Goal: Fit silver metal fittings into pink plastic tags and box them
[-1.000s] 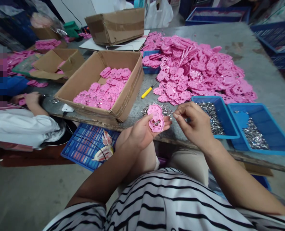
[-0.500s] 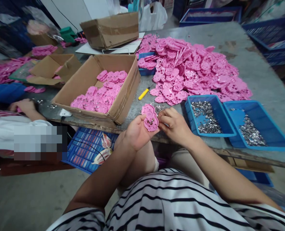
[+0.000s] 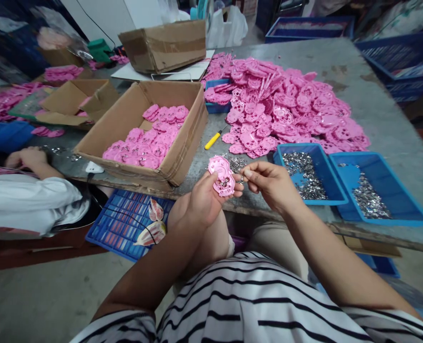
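My left hand (image 3: 207, 199) holds a pink plastic piece (image 3: 221, 172) with its inner side up, the thumb lying on its edge. Small metal parts show in the lower half of that piece. Just to the right, my right hand (image 3: 268, 183) pinches a tiny item between thumb and forefinger; it looks metallic but is too small to name. The two hands are slightly apart, over the table's front edge. Behind them lies a loose heap of small metal parts (image 3: 236, 164), partly covered by the fingers.
A cardboard box (image 3: 183, 157) with pink pieces stands on the left, a yellow-handled screwdriver (image 3: 213, 140) beside it. A big pile of pink pieces (image 3: 290, 105) covers the table's middle. Two blue trays (image 3: 340, 197) of metal parts sit right. A co-worker's arm (image 3: 40, 164) is at far left.
My right hand has drawn away from the pink piece, a little to the right, and now pinches a tiny item. The pink piece stays in my left hand, whose fingertips now show beyond it.
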`<state>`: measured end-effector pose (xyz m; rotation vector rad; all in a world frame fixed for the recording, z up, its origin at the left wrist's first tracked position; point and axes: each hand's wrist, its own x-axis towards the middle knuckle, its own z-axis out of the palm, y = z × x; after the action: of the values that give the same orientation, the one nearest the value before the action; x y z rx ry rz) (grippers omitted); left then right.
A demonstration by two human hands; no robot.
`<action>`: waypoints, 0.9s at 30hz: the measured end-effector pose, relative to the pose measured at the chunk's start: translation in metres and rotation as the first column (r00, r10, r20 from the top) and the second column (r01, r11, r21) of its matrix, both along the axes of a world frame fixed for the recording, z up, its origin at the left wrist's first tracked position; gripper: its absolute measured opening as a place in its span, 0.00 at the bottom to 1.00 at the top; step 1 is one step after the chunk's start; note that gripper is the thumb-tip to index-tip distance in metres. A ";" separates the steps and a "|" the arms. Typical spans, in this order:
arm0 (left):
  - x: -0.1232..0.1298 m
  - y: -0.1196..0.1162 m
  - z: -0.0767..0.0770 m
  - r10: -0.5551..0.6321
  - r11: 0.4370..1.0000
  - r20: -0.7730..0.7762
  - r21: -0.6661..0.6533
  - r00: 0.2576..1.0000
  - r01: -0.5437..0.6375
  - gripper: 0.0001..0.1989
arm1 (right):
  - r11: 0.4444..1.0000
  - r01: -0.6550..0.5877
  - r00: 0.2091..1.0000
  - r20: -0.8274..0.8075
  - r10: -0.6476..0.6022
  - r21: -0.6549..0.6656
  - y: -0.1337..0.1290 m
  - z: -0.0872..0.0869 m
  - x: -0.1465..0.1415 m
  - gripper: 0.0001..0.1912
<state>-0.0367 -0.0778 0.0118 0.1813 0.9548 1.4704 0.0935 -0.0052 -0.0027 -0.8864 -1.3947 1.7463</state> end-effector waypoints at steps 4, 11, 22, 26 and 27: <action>0.003 -0.002 -0.007 0.021 0.996 -0.163 0.093 0.986 -0.006 0.09 | 0.998 -0.065 0.997 0.051 0.065 0.016 -0.002 0.005 0.001 0.16; 0.007 -0.003 -0.014 0.106 0.990 -0.406 0.132 0.908 -0.056 0.18 | 0.946 -0.101 0.958 0.286 0.009 0.308 -0.007 0.008 0.003 0.11; 0.006 -0.003 -0.007 0.117 0.990 -0.360 0.119 0.926 -0.079 0.17 | 0.912 -0.052 0.966 0.251 -0.057 0.407 -0.005 0.005 0.007 0.06; 0.003 -0.002 -0.004 0.011 0.995 -0.225 0.097 0.974 0.011 0.17 | 0.757 -0.099 0.965 0.248 -0.085 0.645 -0.005 0.004 0.009 0.06; 0.002 -0.002 -0.003 -0.013 0.995 -0.196 0.097 0.981 0.032 0.17 | 0.712 -0.123 0.962 0.258 -0.084 0.691 -0.005 0.004 0.009 0.07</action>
<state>-0.0343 -0.0795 0.0087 0.4146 1.0330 1.5000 0.1029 -0.0097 0.0015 -0.6767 -2.0564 0.9494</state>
